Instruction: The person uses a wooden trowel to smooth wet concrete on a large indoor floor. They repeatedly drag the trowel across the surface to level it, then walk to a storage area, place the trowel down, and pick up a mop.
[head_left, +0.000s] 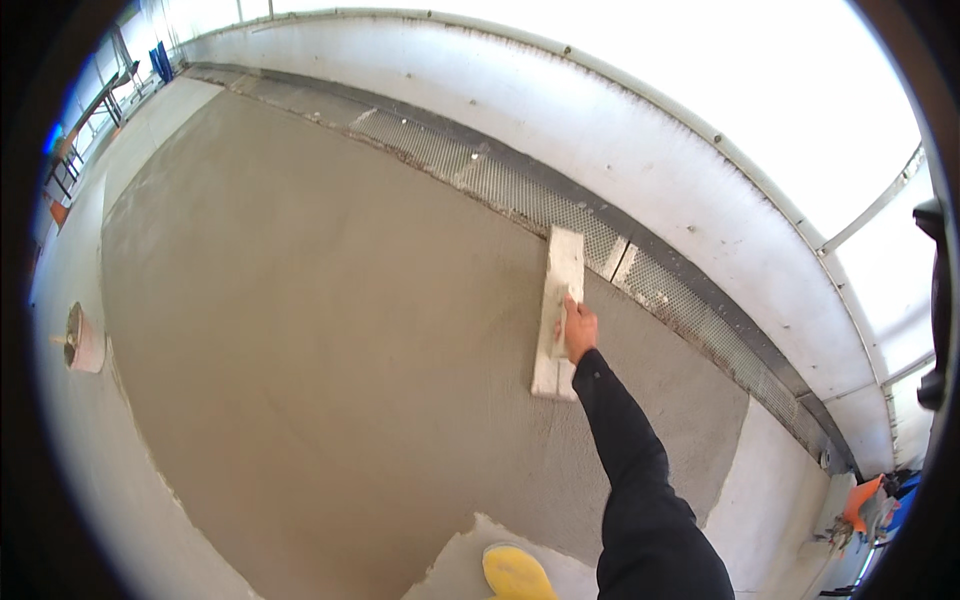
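My right hand (579, 328) is closed around the handle of a long whitish plastering float (562, 262). The float lies flat on a broad layer of smooth, wet-looking grey-brown mortar (320, 280), its far end close to the perforated strip along the wall. My right arm, in a black sleeve, reaches forward from the lower edge. Around the float the mortar looks a little rougher than farther left. My left hand is out of the picture.
A perforated metal strip (500, 186) runs along the white wall panel (640, 180). A bucket (86, 340) stands on the pale floor at left. A yellow boot tip (517, 573) shows below, on bare floor. Orange and blue items (862, 503) lie at lower right; tables (95, 110) stand far left.
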